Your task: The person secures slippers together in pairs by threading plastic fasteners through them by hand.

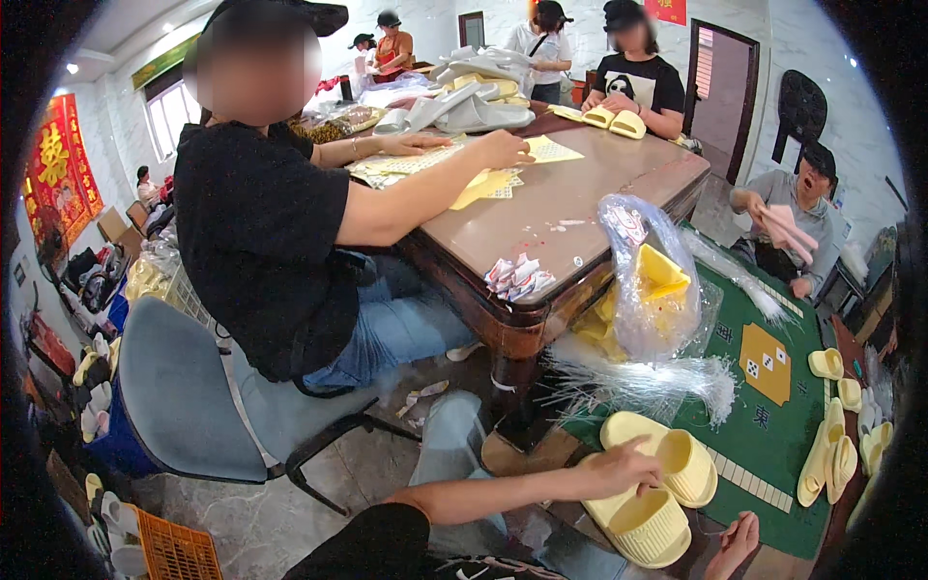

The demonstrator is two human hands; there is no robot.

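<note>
Left hand (623, 469) lies with fingers spread atop a pair of yellow slippers (657, 483). Right hand (735, 544) hovers just beside them, fingers loosely curled and holding nothing, over the green mat (773, 425).

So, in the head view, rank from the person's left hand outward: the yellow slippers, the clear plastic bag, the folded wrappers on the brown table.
From the left hand:
1. Yellow slippers, under the hand, touching.
2. Clear plastic bag, above, hanging at the table edge.
3. Folded wrappers, up-left on the brown table.

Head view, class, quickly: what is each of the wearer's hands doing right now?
Left hand: fingers spread, resting on a pale yellow slipper, not clamped round it.
Right hand: open at the lower edge, holding nothing.
</note>
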